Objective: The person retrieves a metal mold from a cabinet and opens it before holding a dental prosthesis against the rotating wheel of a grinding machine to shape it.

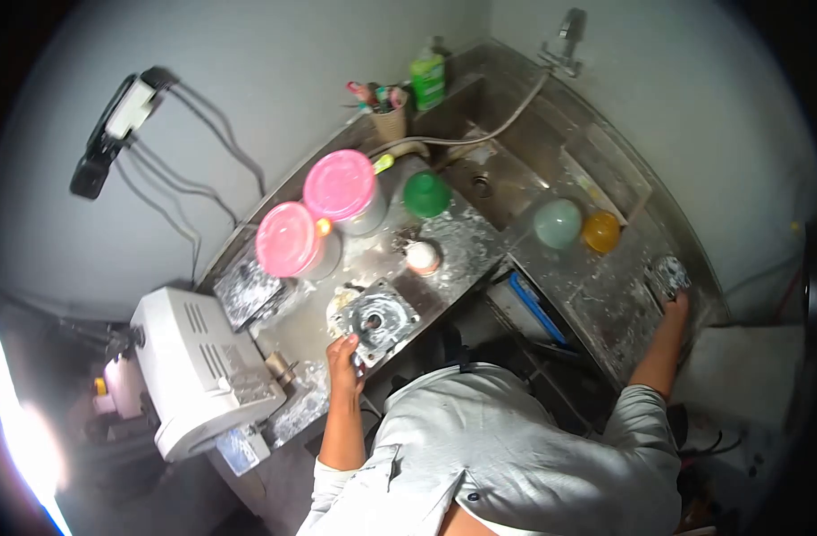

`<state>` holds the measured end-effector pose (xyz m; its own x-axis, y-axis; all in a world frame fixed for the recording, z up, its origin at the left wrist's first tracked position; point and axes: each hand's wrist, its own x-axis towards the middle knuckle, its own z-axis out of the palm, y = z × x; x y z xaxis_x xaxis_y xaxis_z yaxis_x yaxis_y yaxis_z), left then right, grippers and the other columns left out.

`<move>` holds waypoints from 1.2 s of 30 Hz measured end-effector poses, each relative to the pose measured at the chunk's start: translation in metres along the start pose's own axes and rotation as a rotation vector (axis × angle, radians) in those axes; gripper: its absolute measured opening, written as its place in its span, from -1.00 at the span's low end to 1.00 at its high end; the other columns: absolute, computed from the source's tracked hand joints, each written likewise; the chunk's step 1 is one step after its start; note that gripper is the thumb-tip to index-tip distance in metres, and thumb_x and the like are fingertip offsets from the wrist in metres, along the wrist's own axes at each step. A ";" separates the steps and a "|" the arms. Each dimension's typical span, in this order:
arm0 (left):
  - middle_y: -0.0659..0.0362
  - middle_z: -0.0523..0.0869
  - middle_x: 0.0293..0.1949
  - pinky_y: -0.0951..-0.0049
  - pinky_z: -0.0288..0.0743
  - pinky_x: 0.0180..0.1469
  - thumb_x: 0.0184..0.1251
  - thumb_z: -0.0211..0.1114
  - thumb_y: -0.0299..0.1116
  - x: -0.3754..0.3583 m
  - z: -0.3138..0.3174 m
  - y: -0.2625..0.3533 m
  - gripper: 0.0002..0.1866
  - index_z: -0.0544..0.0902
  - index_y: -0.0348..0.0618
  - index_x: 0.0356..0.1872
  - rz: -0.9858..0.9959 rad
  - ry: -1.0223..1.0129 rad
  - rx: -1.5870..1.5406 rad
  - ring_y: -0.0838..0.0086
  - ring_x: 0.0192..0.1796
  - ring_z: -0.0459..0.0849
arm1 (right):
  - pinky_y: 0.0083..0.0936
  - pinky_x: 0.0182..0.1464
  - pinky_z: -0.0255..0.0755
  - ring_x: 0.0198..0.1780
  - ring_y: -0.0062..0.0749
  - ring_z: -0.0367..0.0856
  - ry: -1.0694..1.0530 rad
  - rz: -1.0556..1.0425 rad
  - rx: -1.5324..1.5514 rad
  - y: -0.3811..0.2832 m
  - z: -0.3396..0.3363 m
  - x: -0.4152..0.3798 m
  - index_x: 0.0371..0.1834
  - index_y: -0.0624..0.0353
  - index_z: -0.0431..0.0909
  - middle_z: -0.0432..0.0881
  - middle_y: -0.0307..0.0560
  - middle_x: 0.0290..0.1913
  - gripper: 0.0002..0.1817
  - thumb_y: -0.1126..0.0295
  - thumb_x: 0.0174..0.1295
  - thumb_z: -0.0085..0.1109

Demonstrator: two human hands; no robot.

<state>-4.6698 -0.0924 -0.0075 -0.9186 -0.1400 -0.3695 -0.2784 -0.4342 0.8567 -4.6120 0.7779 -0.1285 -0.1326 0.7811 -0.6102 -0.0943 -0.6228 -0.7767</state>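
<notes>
My left hand [341, 353] grips the near corner of a square metal flange-like part [379, 322], with its thumb on top. Grey-white paste coats the part, which has a round hole in the middle and holes at its corners. It is held over the front edge of the left counter. Far to the right, my right hand [677, 302] reaches down to the right counter. Its fingers are bent at a small grey-and-white smeared piece [670, 273], whose kind I cannot make out; the fingertips are partly hidden.
Two pink-lidded tubs [340, 184], a green cone-shaped thing [426, 195] and a white-topped jar [422, 257] stand on the left counter. A white machine [203, 366] is at left. Near the sink [516, 161] sit a pale bowl [558, 223] and an orange bowl [601, 231].
</notes>
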 end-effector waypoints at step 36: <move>-0.01 0.79 0.09 0.21 0.68 0.21 0.38 0.34 -0.17 -0.174 -0.105 -0.054 -0.51 0.66 -0.36 0.17 0.269 0.485 -0.280 0.23 0.10 0.80 | -0.11 0.39 0.45 0.39 0.24 0.51 -1.817 -0.978 -0.897 0.470 0.172 -0.603 0.54 0.35 0.19 0.51 0.34 0.38 0.18 0.14 -0.12 0.73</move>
<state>-4.4654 -0.1378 -0.0266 -0.6958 -0.6370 -0.3320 0.0891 -0.5352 0.8400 -4.7462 0.0068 -0.0989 -0.8670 -0.4457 0.2231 -0.4130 0.3918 -0.8222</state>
